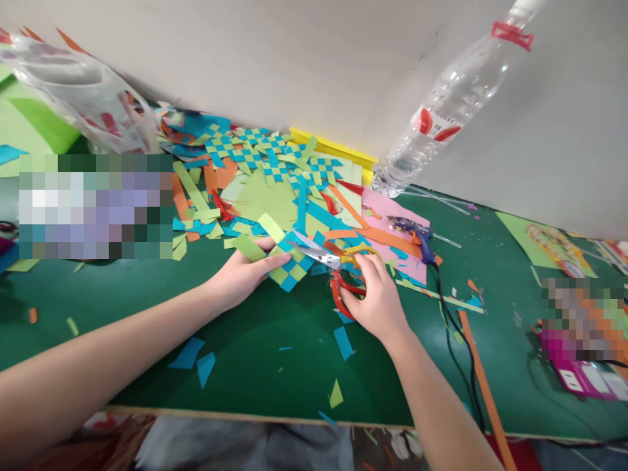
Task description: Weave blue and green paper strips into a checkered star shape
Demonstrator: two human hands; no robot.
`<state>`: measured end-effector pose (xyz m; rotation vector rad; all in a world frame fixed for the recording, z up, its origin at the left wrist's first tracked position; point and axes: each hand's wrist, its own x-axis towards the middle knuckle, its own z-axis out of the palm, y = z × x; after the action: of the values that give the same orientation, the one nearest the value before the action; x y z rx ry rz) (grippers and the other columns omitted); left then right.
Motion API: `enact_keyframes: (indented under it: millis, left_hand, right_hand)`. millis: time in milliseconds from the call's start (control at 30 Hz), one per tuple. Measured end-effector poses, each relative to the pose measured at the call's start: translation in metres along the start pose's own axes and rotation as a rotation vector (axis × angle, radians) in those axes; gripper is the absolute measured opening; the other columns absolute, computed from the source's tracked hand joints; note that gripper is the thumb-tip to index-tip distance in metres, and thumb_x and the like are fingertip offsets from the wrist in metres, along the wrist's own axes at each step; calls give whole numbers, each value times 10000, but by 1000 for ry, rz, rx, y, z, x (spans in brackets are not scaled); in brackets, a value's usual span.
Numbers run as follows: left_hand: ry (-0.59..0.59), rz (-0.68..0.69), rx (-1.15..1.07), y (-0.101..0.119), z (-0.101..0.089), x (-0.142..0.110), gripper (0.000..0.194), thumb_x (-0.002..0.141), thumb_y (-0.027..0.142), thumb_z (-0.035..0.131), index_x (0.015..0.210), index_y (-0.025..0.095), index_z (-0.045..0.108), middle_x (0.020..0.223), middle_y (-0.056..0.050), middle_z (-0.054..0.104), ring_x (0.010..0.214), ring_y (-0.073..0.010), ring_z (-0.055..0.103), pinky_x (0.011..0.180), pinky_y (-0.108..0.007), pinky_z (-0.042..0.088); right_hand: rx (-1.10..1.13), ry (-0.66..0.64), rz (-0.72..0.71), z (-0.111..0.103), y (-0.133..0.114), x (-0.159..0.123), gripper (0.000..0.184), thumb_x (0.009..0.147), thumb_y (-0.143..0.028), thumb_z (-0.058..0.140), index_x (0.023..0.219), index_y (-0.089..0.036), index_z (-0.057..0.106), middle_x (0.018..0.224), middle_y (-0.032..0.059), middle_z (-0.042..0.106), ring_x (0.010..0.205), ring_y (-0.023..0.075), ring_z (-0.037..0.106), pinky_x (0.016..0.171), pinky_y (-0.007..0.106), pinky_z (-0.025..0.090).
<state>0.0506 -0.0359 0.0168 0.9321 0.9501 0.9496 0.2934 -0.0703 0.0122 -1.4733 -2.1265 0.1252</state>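
My left hand [243, 275] pinches a small woven mat [289, 265] of blue and light-green paper strips, holding it just above the green table [255, 366]. My right hand [375, 297] is closed through the red and yellow handles of a pair of scissors [326, 256]. The blades are parted and point left, over the right edge of the woven mat. Cut blue and green scraps [196, 360] lie on the table below my hands.
A heap of woven pieces and paper strips [250, 163] fills the far middle. An empty plastic bottle [451, 104] leans on the wall, a clear plastic bag [83, 98] sits far left, and a glue gun [417, 232] with a black cord lies on pink paper.
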Motion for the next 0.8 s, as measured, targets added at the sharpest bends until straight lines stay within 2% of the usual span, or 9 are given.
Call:
enact_keyframes:
  millis: [167,367,567,800]
  left_hand:
    - [8,-28,-27,-1,0,0,198,706,327,739,830,183,680,835,-39,695,736,-185,655,659,-282,535]
    - [-31,-38,-57,1,2,0,211,718,317,731,892,202,701,887,-45,713,817,-205,668,707,-278,545]
    - [-31,-1,-58,0,2,0,234,731,313,716,939,206,700,935,-53,715,837,-215,669,726,-285,539]
    - [-48,-11,-72,0,1,1,191,739,311,714,881,184,692,870,-43,691,772,-171,646,683,-246,535]
  right_hand:
    - [24,-7,13,1,1,1,484,780,-287,581,1229,-202,421,1164,129,516,1139,291,510,893,456,496]
    - [34,-7,68,1,0,0,475,735,-293,630,1162,-203,443,1109,111,527,1035,272,555,769,412,533]
    - [60,-10,59,0,-2,0,469,730,-299,630,1149,-207,439,1115,111,524,1046,269,549,768,410,532]
    - [66,-12,48,-2,-4,2,462,729,-290,632,1134,-190,435,1107,111,515,1045,250,538,794,379,523]
